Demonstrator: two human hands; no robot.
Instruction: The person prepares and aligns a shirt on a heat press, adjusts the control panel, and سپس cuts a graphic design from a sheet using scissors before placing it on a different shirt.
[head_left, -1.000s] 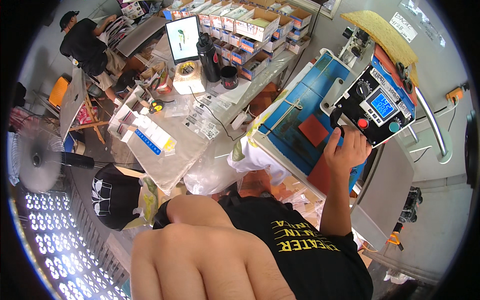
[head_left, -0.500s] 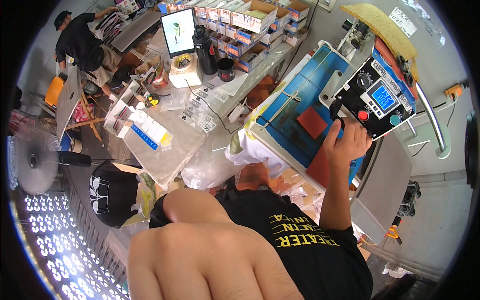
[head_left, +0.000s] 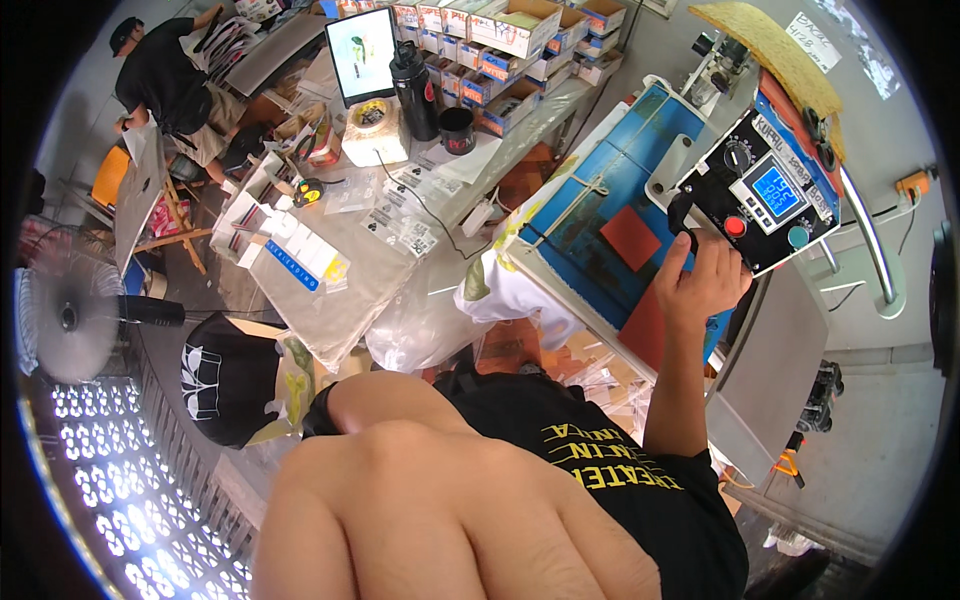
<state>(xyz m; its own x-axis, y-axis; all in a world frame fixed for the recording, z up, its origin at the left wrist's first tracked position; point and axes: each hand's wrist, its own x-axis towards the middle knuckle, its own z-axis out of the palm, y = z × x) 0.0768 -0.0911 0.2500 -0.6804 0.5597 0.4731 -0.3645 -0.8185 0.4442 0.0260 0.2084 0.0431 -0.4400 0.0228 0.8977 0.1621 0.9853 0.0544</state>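
"What's the right hand [head_left: 706,276] doing?"
"It's curling around the black handle [head_left: 680,213], beside the black control box [head_left: 763,194]."
"And the left hand [head_left: 450,510]?"
"It's looming close; I can't tell its grip."

Right of our grip [head_left: 706,275] we saw a pale grey wall [head_left: 888,140]; far left, daylight glared through patterned breeze blocks [head_left: 130,500]. A plastic-covered worktable [head_left: 362,298] stood nearer left, an orange chair [head_left: 111,176] beyond it, reddish floor [head_left: 508,350] below-left.

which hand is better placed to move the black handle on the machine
Probably the right: the right hand is already curled at the black handle, while the left hand is up close to the camera.
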